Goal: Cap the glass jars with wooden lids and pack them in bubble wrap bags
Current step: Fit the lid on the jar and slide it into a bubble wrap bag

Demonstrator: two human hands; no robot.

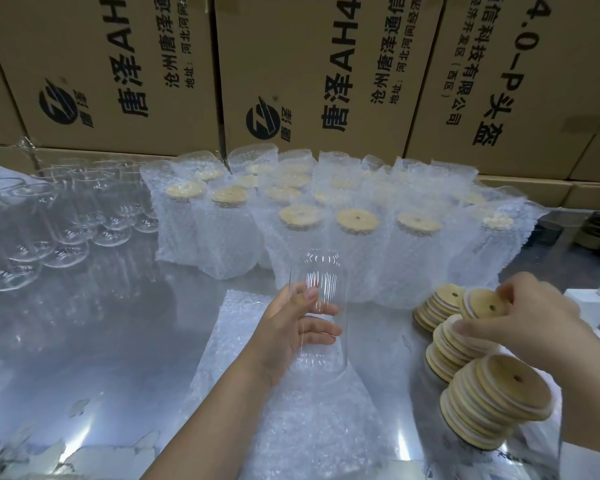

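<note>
A person's left hand point(291, 327) is gripping an upright jar point(321, 306) over bubble wrap point(291, 427) while the right hand point(520, 323) is pinching a lid point(482, 304) from stacked lids point(492, 403) on the bench point(101, 341).

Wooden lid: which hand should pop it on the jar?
The right hand: it pinches a wooden lid at the lid stacks, while the left hand is busy gripping the glass jar.

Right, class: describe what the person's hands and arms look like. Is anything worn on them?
Both are bare: the left hand and right hand show no gloves, rings or watch, and no sleeves show on either forearm.
</note>
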